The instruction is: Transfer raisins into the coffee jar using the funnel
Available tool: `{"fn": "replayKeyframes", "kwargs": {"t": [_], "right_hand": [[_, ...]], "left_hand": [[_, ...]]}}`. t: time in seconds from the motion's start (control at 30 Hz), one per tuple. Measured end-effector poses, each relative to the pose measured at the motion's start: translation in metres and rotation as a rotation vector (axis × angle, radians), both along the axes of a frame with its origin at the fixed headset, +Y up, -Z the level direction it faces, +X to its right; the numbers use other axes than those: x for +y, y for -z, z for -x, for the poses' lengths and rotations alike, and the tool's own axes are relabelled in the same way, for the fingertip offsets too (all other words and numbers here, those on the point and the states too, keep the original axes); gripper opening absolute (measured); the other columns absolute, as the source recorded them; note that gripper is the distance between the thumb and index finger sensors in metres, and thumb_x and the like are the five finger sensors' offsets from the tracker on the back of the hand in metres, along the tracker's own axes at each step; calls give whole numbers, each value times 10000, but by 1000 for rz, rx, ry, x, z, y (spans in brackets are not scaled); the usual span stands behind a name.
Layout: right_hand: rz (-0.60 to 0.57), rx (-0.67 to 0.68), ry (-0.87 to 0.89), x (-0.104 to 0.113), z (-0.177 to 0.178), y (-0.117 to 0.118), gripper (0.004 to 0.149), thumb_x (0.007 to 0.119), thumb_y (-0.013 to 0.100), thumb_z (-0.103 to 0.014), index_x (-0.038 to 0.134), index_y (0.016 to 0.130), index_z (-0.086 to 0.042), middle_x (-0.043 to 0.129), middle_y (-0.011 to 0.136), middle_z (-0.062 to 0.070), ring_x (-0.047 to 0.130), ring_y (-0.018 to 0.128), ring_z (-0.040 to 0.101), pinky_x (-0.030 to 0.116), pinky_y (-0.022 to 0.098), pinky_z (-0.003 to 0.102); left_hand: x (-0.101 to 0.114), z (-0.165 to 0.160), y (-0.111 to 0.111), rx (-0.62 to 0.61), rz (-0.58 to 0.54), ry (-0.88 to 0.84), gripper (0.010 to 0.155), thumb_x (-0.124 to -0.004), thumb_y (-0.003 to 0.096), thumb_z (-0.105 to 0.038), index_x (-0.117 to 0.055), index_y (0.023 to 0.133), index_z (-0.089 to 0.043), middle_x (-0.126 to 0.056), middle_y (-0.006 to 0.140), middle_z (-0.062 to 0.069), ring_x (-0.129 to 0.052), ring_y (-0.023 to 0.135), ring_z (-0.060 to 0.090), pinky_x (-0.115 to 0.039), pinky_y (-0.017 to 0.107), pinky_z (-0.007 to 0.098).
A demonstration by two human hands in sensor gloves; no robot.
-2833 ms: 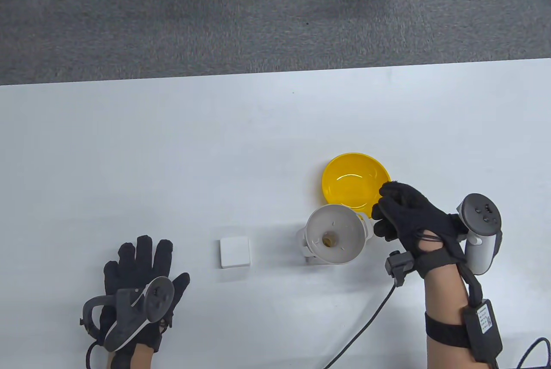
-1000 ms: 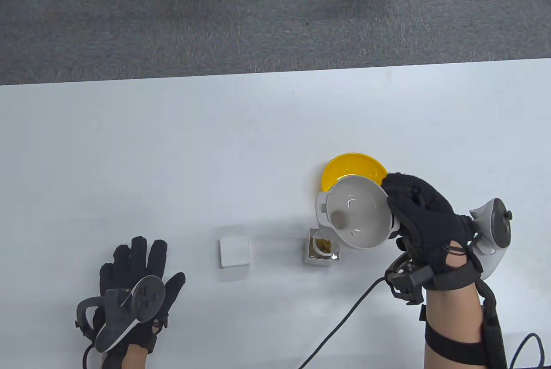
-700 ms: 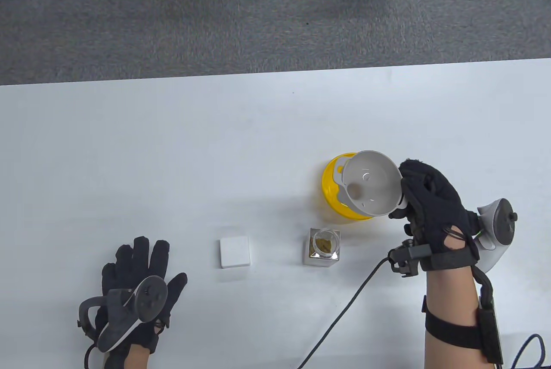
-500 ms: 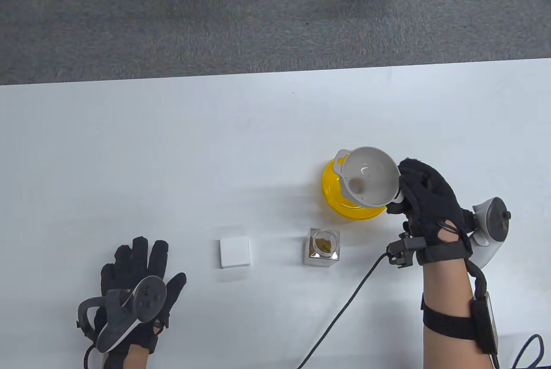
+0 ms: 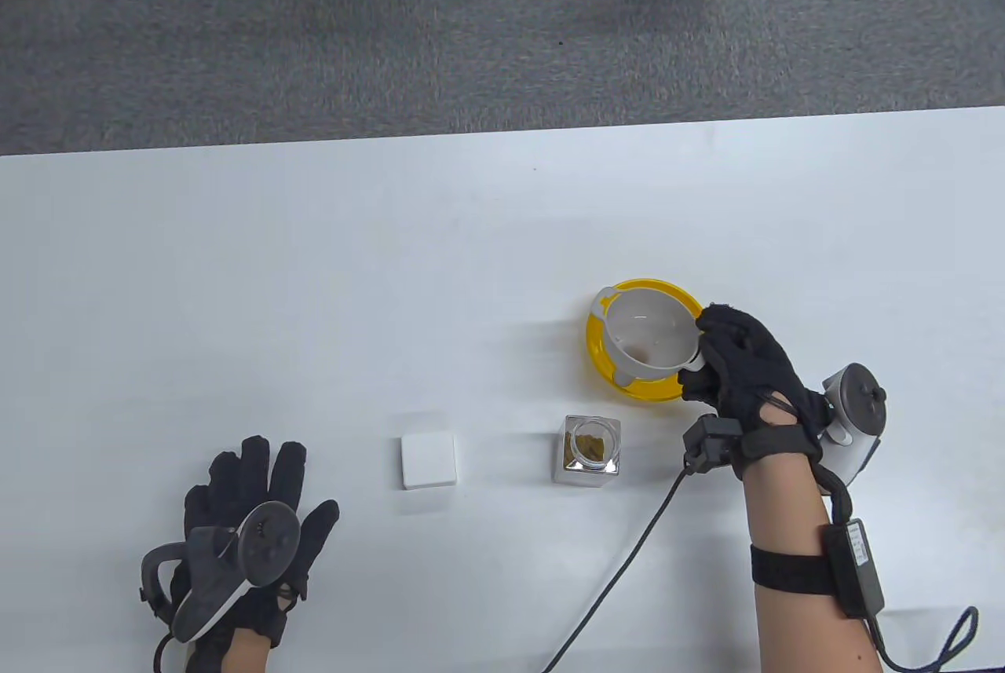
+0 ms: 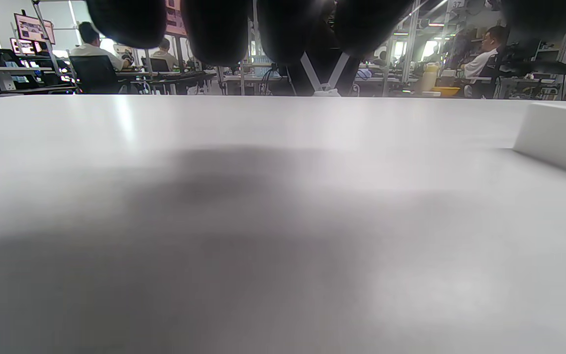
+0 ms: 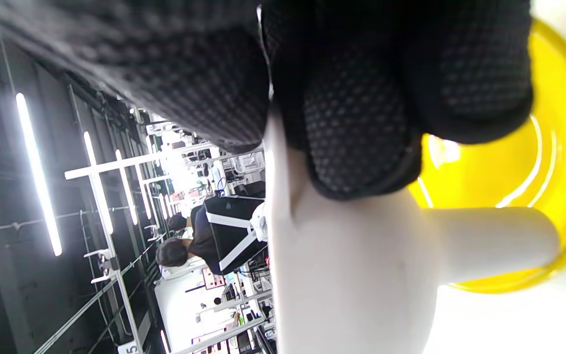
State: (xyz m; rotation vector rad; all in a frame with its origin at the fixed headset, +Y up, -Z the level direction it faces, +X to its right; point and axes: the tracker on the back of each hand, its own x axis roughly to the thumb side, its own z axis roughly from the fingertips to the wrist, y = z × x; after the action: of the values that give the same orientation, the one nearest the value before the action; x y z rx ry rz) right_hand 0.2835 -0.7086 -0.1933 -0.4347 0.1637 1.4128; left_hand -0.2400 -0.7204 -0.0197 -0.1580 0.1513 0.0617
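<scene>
My right hand (image 5: pixel 738 367) grips the rim of the white funnel (image 5: pixel 648 339) and holds it inside the yellow bowl (image 5: pixel 604 359), spout down. In the right wrist view my gloved fingers (image 7: pixel 361 123) clamp the funnel (image 7: pixel 352 275) with its spout over the yellow bowl (image 7: pixel 548 162). The square glass coffee jar (image 5: pixel 591 450) stands open in front of the bowl, with brownish raisins inside. My left hand (image 5: pixel 247 516) rests flat and empty on the table at the front left; its fingertips (image 6: pixel 214 24) hang over bare table.
A small white square lid (image 5: pixel 428 460) lies left of the jar; it also shows at the right edge of the left wrist view (image 6: pixel 558 137). A black cable (image 5: pixel 628 555) runs from my right wrist across the table's front. The table's far edge (image 5: pixel 502 135) borders grey carpet.
My right hand lifted the funnel off the jar, carried it back over the yellow bowl and lowered it into the bowl. The jar now stands uncovered. My left hand stayed put.
</scene>
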Motion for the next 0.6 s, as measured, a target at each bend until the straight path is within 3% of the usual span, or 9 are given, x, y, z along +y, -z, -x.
{"fn": "replayKeyframes", "kwargs": {"t": [0.27,0.6], "right_hand": [[77,-29,-14,-14,-15,3,403,891,465,-294,887,865,-248,923,696,177,1069,412,215,965,324,422],[127,-29,-91,-15,-25,3,496,877,468,-303,803,928,-136,889,776,210,1058,419,215,953,328,430]], "left_hand": [[0,0,0,-1,3,5,813,-625,414,-784,-471,1117,-406,-505,1247,32,-553,1108,440,-549,757,663],[1,0,0,13,6,18,814,-626,414,-785,-471,1118,-405,-506,1247,31,-553,1107,443,-546,758,664]]}}
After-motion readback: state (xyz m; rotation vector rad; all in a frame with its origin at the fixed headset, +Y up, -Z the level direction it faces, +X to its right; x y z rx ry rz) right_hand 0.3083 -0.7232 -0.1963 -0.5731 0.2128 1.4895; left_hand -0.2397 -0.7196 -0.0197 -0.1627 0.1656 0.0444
